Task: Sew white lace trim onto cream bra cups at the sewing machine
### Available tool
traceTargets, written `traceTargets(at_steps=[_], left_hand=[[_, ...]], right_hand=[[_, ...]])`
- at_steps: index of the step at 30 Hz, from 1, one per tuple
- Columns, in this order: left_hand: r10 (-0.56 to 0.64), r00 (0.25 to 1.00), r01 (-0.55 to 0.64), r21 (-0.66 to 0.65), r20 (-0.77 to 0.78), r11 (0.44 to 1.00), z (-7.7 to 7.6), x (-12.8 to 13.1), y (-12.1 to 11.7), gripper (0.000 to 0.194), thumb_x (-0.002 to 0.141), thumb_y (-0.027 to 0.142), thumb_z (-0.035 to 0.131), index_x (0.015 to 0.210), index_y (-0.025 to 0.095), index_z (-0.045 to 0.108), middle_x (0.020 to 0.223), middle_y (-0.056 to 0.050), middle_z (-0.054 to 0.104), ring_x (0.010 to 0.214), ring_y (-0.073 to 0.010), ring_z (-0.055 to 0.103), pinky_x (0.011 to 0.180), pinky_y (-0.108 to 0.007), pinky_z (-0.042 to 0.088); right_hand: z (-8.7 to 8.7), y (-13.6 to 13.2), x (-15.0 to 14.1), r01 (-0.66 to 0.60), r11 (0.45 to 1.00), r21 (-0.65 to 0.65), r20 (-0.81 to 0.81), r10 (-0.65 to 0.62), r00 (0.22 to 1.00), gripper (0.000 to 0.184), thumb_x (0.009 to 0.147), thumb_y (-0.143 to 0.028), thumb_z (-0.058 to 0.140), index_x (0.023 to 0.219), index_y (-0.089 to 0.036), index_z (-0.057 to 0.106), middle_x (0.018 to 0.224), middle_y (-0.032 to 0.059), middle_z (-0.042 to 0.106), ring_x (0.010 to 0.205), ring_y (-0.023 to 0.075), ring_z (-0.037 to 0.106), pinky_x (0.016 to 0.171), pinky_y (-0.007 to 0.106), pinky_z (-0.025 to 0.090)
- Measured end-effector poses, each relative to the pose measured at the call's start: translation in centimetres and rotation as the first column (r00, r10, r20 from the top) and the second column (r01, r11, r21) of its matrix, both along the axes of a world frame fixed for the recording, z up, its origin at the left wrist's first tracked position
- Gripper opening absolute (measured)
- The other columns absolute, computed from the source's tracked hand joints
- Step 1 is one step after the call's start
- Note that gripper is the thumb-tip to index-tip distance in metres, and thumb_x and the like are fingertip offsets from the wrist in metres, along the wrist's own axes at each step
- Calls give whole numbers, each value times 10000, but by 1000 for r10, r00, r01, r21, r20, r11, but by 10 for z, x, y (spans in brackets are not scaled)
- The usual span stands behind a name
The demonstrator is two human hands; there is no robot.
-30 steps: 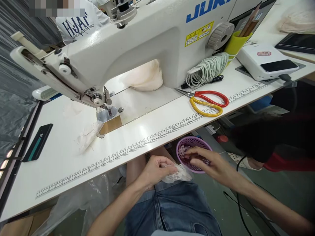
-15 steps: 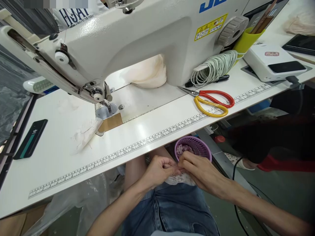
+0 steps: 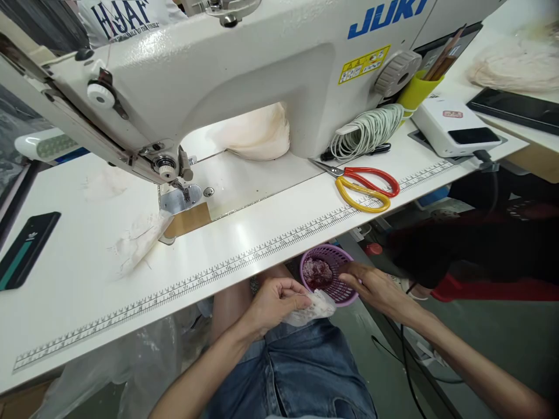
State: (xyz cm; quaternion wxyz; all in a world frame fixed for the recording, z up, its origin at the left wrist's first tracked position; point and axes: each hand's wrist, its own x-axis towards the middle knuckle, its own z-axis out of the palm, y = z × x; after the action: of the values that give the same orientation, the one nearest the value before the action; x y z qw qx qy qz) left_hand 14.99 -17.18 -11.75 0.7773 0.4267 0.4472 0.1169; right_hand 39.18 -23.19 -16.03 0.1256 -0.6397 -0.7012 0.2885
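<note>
Pinching pale cloth [image 3: 315, 309] just beside the basket [image 3: 337, 289], the left hand [image 3: 277, 302] could drop it if its grip loosens; the right hand [image 3: 374, 286], at the basket's edge, could tip the basket by snagging it. Whether that hand holds anything cannot be told.

Basket [image 3: 342, 292] is purple with a lattice of holes, and the scraps [image 3: 317, 271] in it are kind of a pale pink and dark red mix. Lap fabric [image 3: 315, 309] is whitish, shorts [image 3: 299, 372] faded blue. Scissors [image 3: 343, 174] have one red loop, one yellow. Machine [image 3: 262, 64] is off-white with blue lettering [image 3: 386, 17], cup [image 3: 414, 94] lime green, tabletop [image 3: 82, 279] white with black ruler marks [image 3: 226, 271].
</note>
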Motion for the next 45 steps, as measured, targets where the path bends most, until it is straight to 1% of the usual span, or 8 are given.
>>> traceTargets(at_steps=[2,4,6,9,17,25,34,45], left_hand=[[14,999,-14,7,31,1000,0,-1,0,393,559,425,798,742,101,673,647,-36,656,562,-88,554,561,-192,409],[42,998,-42,15,41,999,1,-4,2,395,551,426,803,737,104,669,646,-29,649,565,-88,549,561,-192,404],[90,995,-90,10,44,996,4,-9,3,396,543,430,806,723,108,662,647,-20,640,572,-88,541,568,-195,402],[147,988,-146,-19,49,989,8,-19,5,384,531,414,816,696,111,649,654,-10,626,595,-85,529,601,-200,402],[89,994,-84,-77,58,993,11,-21,2,385,505,379,832,720,117,650,641,3,602,580,-85,496,572,-205,358],[139,968,-135,-34,210,990,5,-25,1,346,587,398,792,638,125,587,615,12,572,582,-74,491,589,-186,374],[82,996,-86,192,30,978,9,-26,-1,312,662,418,723,671,118,637,631,-5,577,579,-87,472,554,-196,347],[94,992,-95,0,86,996,14,-27,4,448,550,528,763,649,109,640,587,1,550,556,-86,445,543,-201,331]], right_hand=[[16,5,-17,-98,989,-109,-333,57,941,450,923,-529,302,1006,-185,580,945,87,634,853,202,600,706,286,464],[28,9,-35,-178,948,-263,-639,-32,769,477,833,-606,460,1015,-184,588,938,67,626,860,202,583,713,283,454],[33,12,-48,-196,893,-405,-737,-192,648,416,757,-573,601,874,-175,619,824,34,609,769,179,559,671,269,428],[35,15,-57,-162,855,-493,-741,-316,593,347,743,-505,653,739,-162,601,702,-3,545,668,136,495,608,241,373],[52,18,-63,-181,858,-481,-727,-276,628,344,749,-482,654,716,-146,590,642,-20,466,620,115,415,571,238,310],[43,17,-43,-257,811,-526,-728,-273,629,346,752,-487,648,728,-146,598,657,-10,514,611,111,436,577,236,328],[47,24,-76,-226,862,-454,-745,-229,626,318,742,-463,664,721,-162,565,660,-21,483,627,116,440,586,239,351],[53,21,-73,-190,852,-487,-724,-273,633,369,751,-512,638,694,-166,523,641,-27,449,607,111,426,557,227,339]])
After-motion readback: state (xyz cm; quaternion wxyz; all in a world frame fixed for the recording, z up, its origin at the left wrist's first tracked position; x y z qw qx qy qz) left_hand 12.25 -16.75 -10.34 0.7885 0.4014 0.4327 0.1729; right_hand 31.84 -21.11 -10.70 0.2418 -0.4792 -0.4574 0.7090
